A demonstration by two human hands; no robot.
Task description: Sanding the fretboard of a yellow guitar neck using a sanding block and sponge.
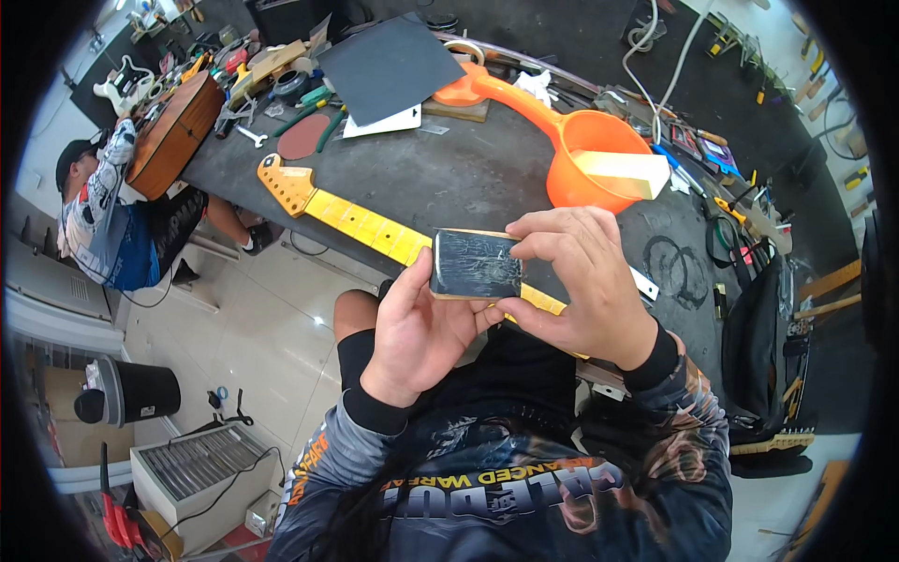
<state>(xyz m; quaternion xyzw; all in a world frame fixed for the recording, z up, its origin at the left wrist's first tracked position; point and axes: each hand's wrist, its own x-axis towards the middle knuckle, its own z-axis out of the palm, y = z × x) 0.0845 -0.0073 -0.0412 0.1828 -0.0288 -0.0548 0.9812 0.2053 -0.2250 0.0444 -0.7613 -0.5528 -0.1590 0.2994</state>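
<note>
- From where I stand, the step in hand looks like a check of the block (pixel 477 264): its dark face is turned up toward the wearer, and I see no rubbing stroke on the neck (pixel 361 222).
- The block is held up in front of the neck, hiding a middle stretch of it; whether the 2 touch, I can't tell.
- The left hand (pixel 417 328) is half open and cupped, thumb against the block's left end, fingers curled beneath.
- The right hand (pixel 599 290) is bent into a loose pinch on the block's other end, 2 fingertips at the far edge and the thumb at the near one.
- My guess is that the next move calls for a light, even grip by the edges, with the face level if it is to meet the neck.
- The block is a small rectangle, black on its face, crazed with pale, crack-like lines, with tan edges showing.
- The neck is yellowish and glossy, dark dots along it, its headstock (pixel 286 184) toward the left.
- Beyond the neck, on the surface (pixel 393 159), sits an orange dipper (pixel 579 192) with a pale bar (pixel 618 170) leaning out of it.
</note>
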